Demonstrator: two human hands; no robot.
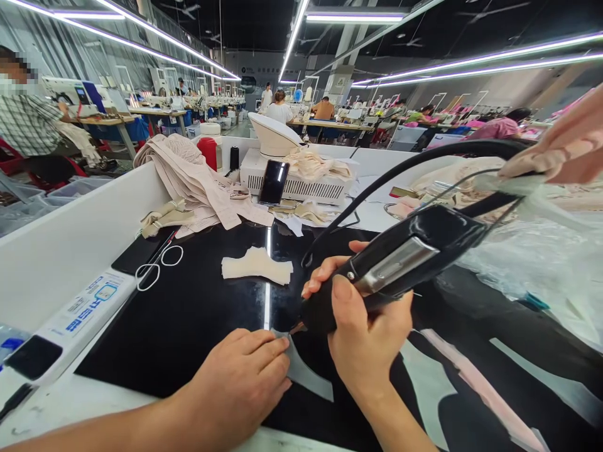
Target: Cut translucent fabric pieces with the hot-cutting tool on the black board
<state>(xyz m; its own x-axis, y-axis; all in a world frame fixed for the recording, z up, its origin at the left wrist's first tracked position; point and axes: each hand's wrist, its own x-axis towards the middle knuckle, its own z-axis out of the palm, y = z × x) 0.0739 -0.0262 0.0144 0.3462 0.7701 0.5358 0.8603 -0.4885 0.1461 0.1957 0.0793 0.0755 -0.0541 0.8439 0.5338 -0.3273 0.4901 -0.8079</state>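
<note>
A black handheld tool [400, 251] with a metal strip and a thick cable slants across the right of centre. My right hand [370, 326] is wrapped round its lower end, thumb on top. The tool's narrow tip points down beside my left fingertips. My left hand [247, 376] presses with fingers together on a curved translucent grey piece [306, 370] lying on the black glossy board [179, 326]. A cream fabric piece [257, 266] lies flat on the board, beyond my left hand.
Another person's hand [560, 147] is at the upper right near the cable. Behind the board are beige strips [188, 179], a phone [274, 182] and a white box [301, 182]. Plastic bags [541, 270] lie right. A white partition [80, 245] runs along the left.
</note>
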